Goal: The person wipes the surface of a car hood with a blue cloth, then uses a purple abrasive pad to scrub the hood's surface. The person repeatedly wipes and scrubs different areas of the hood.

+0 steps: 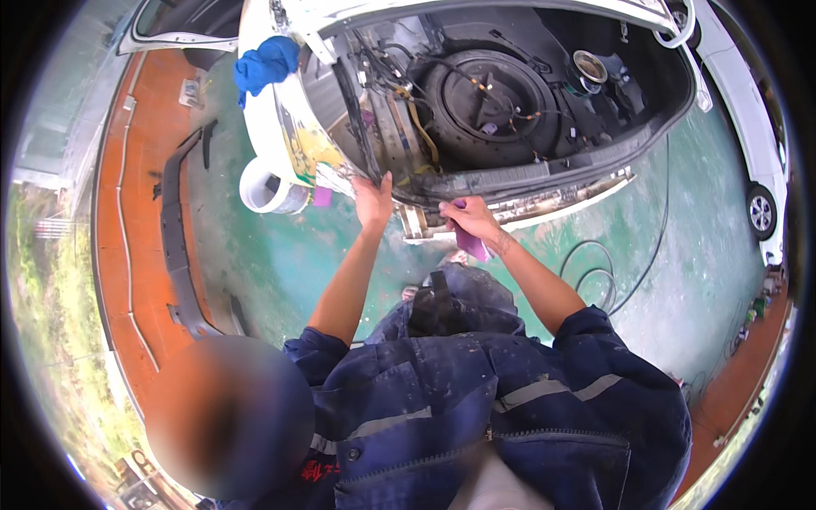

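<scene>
My left hand (pixel 374 203) touches the corner of the trunk opening, at the lower end of its black rubber weatherstrip (pixel 357 121). My right hand (pixel 470 218) holds a purple sheet of sandpaper (pixel 472 245) just outside the rear sill of the white car. Left of my left hand, the car's rear quarter panel (pixel 296 131) shows sanded yellow and green patches. A blue cloth (pixel 266 65) lies bunched on that panel. Inside the trunk are a spare wheel (pixel 488 95), loose wiring and a roll of tape (pixel 590 67).
A white bucket (pixel 258 189) stands below the quarter panel, with a purple sheet (pixel 322 196) beside it. A removed black bumper (pixel 175 217) lies at the left. A black hose (pixel 599 268) coils on the green floor. Another white car (pixel 739 95) stands at the right.
</scene>
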Demonstrator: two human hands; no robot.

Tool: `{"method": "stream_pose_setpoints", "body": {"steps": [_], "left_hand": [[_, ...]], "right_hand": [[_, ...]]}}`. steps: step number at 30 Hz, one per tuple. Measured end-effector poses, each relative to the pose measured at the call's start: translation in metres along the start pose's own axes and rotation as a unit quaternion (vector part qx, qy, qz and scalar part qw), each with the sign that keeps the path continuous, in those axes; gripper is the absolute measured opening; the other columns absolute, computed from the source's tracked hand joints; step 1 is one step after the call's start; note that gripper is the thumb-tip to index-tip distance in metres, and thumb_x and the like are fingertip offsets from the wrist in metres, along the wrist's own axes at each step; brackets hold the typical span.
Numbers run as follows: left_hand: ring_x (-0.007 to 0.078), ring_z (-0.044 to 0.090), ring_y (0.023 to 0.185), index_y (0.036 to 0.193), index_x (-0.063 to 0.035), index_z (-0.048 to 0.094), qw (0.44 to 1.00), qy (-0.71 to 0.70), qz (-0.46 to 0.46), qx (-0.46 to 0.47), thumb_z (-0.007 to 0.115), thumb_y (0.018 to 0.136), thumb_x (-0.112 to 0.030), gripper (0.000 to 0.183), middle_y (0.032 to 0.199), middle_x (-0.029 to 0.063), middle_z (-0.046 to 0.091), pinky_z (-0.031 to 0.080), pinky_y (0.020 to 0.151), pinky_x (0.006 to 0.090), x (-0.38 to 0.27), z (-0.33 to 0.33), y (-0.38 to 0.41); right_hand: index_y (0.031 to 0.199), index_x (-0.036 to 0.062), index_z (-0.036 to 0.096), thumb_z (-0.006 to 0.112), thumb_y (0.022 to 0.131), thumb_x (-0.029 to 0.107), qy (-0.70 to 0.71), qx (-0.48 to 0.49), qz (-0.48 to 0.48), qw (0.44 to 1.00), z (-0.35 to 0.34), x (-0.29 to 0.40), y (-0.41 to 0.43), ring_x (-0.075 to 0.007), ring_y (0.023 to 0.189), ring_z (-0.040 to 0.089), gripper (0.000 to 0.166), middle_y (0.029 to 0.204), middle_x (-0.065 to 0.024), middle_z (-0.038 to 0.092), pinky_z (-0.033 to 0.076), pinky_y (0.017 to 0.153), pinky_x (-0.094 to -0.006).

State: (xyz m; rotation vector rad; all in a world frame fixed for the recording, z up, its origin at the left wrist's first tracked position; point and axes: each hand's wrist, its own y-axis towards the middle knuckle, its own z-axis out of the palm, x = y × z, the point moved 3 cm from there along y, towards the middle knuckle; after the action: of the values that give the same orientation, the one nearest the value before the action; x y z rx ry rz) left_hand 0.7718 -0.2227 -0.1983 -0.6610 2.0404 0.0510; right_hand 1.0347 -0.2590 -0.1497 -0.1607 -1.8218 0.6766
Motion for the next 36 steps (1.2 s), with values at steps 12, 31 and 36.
{"method": "stream_pose_setpoints", "body": {"steps": [12, 31, 36], "left_hand": [[0.0289, 0.074, 0.101, 0.131, -0.0015, 0.062, 0.988, 0.088, 0.096, 0.078, 0.075, 0.094, -0.049, 0.062, 0.109, 0.0138, 0.077, 0.055, 0.085, 0.0415, 0.007, -0.026, -0.031], [0.0525, 0.068, 0.082, 0.074, 0.0067, 0.067, 0.92, 0.099, 0.287, 0.248, 0.06, 0.099, -0.041, 0.054, 0.079, 0.0305, 0.068, 0.052, 0.071, 0.0591, -0.174, -0.004, -0.093], [0.029, 0.07, 0.069, 0.099, -0.0035, 0.068, 0.936, -0.088, -0.085, 0.33, 0.058, 0.106, -0.052, 0.05, 0.072, 0.0058, 0.066, 0.058, 0.071, 0.0457, -0.193, 0.082, 0.044]], "right_hand": [[0.098, 0.0076, 0.08, 0.068, 0.088, 0.041, -0.128, -0.04, 0.042, 0.99, 0.059, -0.046, -0.035, -0.0327, 0.098, 0.076, 0.037, 0.099, -0.0152, 0.079, 0.058, 0.09, -0.0427], [0.108, 0.0078, 0.062, 0.071, 0.093, 0.048, -0.139, -0.192, -0.011, 0.971, 0.03, 0.045, -0.093, -0.0425, 0.088, 0.075, 0.044, 0.088, -0.018, 0.076, 0.058, 0.082, -0.0525], [0.101, 0.0062, 0.069, 0.072, 0.094, 0.048, -0.121, -0.258, -0.066, 0.956, -0.031, 0.069, -0.059, -0.0398, 0.088, 0.075, 0.042, 0.089, -0.0172, 0.077, 0.058, 0.081, -0.0504]]}}
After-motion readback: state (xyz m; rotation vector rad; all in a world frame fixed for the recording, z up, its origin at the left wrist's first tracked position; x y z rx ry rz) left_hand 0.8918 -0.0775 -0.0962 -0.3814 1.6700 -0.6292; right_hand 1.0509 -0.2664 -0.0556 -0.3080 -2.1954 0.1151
